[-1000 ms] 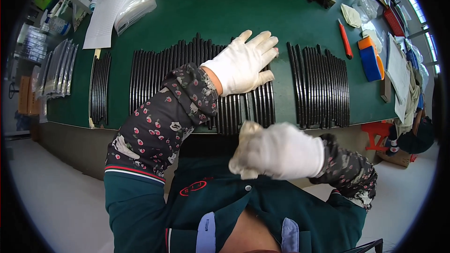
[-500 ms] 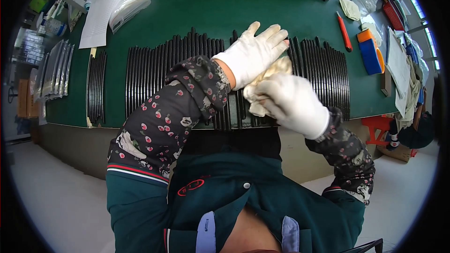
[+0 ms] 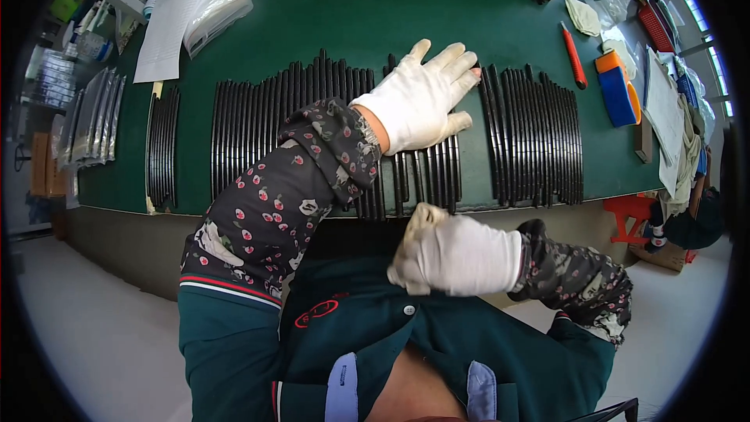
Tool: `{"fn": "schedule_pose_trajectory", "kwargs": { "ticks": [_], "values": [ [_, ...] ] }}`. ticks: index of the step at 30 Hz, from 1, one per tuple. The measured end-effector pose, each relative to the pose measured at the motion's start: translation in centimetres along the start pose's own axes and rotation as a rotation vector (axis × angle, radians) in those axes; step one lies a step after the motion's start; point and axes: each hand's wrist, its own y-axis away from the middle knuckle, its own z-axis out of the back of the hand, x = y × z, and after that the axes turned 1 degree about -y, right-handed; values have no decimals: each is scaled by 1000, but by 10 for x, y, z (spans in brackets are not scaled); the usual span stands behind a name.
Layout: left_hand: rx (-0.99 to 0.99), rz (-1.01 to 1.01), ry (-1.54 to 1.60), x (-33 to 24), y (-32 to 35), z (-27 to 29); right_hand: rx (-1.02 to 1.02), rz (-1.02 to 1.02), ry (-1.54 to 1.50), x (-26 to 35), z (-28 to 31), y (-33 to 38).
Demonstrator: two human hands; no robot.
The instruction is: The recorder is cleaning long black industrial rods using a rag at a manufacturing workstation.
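Note:
My left hand point(image 3: 422, 98), in a white glove with a bare fingertip showing, lies flat with fingers spread over a row of thin black rods point(image 3: 433, 176). Its palm hides the upper part of several of them. My right hand point(image 3: 465, 258), also gloved, is off the table's front edge, close to my body. It is closed round a crumpled cream cloth point(image 3: 414, 246). More black rods lie side by side in a wide group to the left point(image 3: 250, 129) and another to the right point(image 3: 539, 137), all pointing away from me.
A small bunch of rods point(image 3: 162, 144) lies at the left on the green table point(image 3: 359, 12). Papers and plastic bags point(image 3: 219, 12) are at the back left. On the right are a red-handled cutter point(image 3: 573, 55), a blue and orange block point(image 3: 615, 94) and a red basket point(image 3: 656, 29).
My right hand has pulled the cloth back from the rods toward my body, past the table's front edge. The left hand stays almost in place, its thumb now visible.

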Motion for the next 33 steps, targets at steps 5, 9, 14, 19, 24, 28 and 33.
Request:
{"fn": "schedule_pose_trajectory", "kwargs": {
  "ticks": [5,9,14,19,24,28,33],
  "values": [
    [-18,19,-3,1,3,-4,-339,-65,-26,-15,29,-13],
    [-12,-2,-12,1,-1,-5,-142,-28,68,-19,-4,-31],
    [-25,30,0,4,6,-6,-238,78,32,6,16,-25],
    [22,19,11,3,2,-7,-322,-148,203,-37,-10,-37],
    [-24,4,-65,10,5,-14,-479,-148,-76,-32,17,-22],
    [-78,1,-150,8,10,-7,-424,-147,43,-17,21,-5],
    [-39,19,-56,4,10,4,-162,-156,23,-17,0,-25]
  ]
}}
